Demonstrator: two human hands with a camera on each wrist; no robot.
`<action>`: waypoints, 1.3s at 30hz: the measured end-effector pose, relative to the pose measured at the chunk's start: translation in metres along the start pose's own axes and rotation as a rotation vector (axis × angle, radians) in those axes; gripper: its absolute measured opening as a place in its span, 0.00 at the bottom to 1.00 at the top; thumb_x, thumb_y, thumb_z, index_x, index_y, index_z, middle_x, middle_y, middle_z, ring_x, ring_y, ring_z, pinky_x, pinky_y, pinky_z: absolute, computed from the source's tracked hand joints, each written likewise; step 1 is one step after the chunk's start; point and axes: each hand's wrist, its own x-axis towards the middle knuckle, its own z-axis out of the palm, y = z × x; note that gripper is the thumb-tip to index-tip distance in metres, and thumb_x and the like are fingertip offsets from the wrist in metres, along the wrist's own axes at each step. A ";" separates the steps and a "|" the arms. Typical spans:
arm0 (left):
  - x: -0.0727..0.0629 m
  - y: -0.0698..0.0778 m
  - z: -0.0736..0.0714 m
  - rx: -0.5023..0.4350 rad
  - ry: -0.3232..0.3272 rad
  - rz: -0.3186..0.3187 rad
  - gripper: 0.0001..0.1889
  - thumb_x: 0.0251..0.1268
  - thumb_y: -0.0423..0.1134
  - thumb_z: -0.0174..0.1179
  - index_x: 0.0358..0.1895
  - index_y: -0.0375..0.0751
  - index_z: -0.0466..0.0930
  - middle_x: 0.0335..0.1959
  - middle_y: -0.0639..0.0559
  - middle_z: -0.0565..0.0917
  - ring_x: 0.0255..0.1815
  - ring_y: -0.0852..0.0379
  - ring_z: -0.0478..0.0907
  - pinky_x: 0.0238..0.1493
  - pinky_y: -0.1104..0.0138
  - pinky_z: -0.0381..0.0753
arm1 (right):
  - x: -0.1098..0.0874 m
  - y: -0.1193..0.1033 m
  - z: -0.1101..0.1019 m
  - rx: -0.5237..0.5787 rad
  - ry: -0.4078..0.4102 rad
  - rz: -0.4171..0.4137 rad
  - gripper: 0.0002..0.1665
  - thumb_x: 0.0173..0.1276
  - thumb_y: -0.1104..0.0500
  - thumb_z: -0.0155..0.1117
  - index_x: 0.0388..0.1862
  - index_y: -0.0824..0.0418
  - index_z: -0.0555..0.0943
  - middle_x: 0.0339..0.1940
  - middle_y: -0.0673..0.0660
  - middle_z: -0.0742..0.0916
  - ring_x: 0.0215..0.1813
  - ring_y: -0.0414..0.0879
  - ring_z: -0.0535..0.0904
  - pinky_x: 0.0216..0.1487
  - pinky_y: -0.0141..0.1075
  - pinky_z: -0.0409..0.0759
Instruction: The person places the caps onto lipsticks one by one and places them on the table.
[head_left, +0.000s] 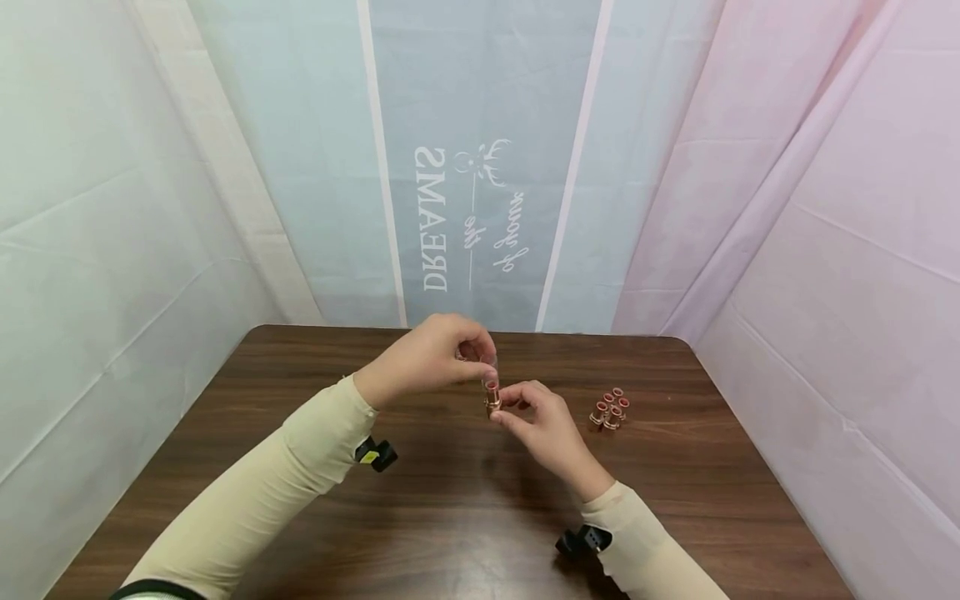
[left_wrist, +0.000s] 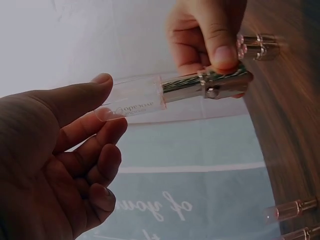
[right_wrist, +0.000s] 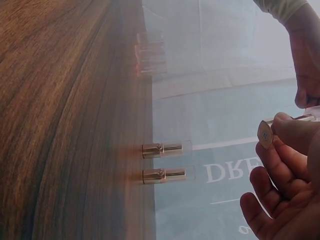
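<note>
In front of me, my left hand (head_left: 438, 354) pinches a clear lipstick cap (left_wrist: 135, 100) by its closed end, between thumb and fingers. Pale lettering shows on the cap's side. My right hand (head_left: 543, 425) grips the lower part of a shiny gold lipstick tube (left_wrist: 185, 87), thumb on one side and fingers on the other. The cap's mouth meets the tube's slim upper end, and the two lie in one line. In the right wrist view the tube's flat base (right_wrist: 265, 135) faces the camera.
Several uncapped gold tubes (head_left: 609, 410) stand in a cluster right of my right hand. Two capped lipsticks (right_wrist: 164, 175) stand on the brown wooden table (right_wrist: 60, 125), with several clear caps (right_wrist: 151, 55) farther off. A printed curtain (head_left: 480, 100) hangs behind the table.
</note>
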 end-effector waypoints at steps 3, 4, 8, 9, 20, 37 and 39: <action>0.000 0.000 0.004 0.018 -0.011 -0.011 0.05 0.62 0.42 0.74 0.35 0.55 0.86 0.31 0.66 0.85 0.33 0.68 0.82 0.38 0.69 0.82 | 0.000 0.000 0.000 0.010 0.007 0.008 0.11 0.63 0.57 0.77 0.43 0.48 0.86 0.41 0.46 0.85 0.44 0.42 0.83 0.45 0.44 0.86; 0.000 0.000 0.005 0.025 -0.014 -0.012 0.05 0.62 0.42 0.74 0.35 0.55 0.86 0.31 0.66 0.84 0.33 0.68 0.82 0.38 0.69 0.82 | 0.000 0.000 0.000 0.011 0.013 0.014 0.11 0.63 0.57 0.78 0.43 0.48 0.86 0.41 0.46 0.85 0.44 0.42 0.83 0.46 0.44 0.85; 0.001 -0.002 0.011 0.043 -0.022 0.001 0.05 0.63 0.42 0.74 0.35 0.55 0.85 0.31 0.67 0.84 0.33 0.69 0.81 0.38 0.70 0.82 | 0.000 0.001 0.001 -0.003 0.041 0.041 0.12 0.64 0.55 0.77 0.45 0.48 0.86 0.41 0.45 0.85 0.44 0.46 0.83 0.47 0.44 0.84; 0.001 -0.002 0.012 0.046 -0.022 0.005 0.05 0.63 0.42 0.74 0.35 0.55 0.85 0.31 0.67 0.84 0.33 0.69 0.81 0.38 0.69 0.82 | 0.000 0.001 0.001 -0.008 0.045 0.046 0.11 0.64 0.55 0.77 0.45 0.47 0.86 0.41 0.45 0.85 0.45 0.46 0.82 0.47 0.43 0.84; 0.005 -0.001 0.023 0.016 -0.014 -0.021 0.04 0.65 0.41 0.72 0.36 0.53 0.85 0.32 0.65 0.85 0.33 0.69 0.82 0.37 0.70 0.82 | 0.000 -0.002 -0.002 -0.027 0.095 -0.030 0.10 0.65 0.57 0.76 0.44 0.50 0.86 0.41 0.45 0.85 0.46 0.42 0.81 0.47 0.45 0.83; -0.018 -0.018 0.036 0.149 0.108 -0.004 0.13 0.60 0.51 0.75 0.42 0.54 0.85 0.36 0.65 0.82 0.41 0.64 0.75 0.45 0.65 0.79 | 0.003 -0.004 -0.006 -0.063 0.037 -0.053 0.10 0.66 0.56 0.75 0.45 0.50 0.85 0.45 0.45 0.85 0.49 0.45 0.80 0.50 0.51 0.82; -0.027 -0.021 0.036 0.188 0.114 0.000 0.16 0.58 0.53 0.76 0.45 0.53 0.85 0.38 0.64 0.82 0.41 0.63 0.74 0.45 0.64 0.78 | 0.002 -0.004 -0.007 -0.063 0.033 -0.031 0.10 0.66 0.57 0.75 0.45 0.51 0.85 0.43 0.45 0.85 0.48 0.44 0.80 0.49 0.51 0.83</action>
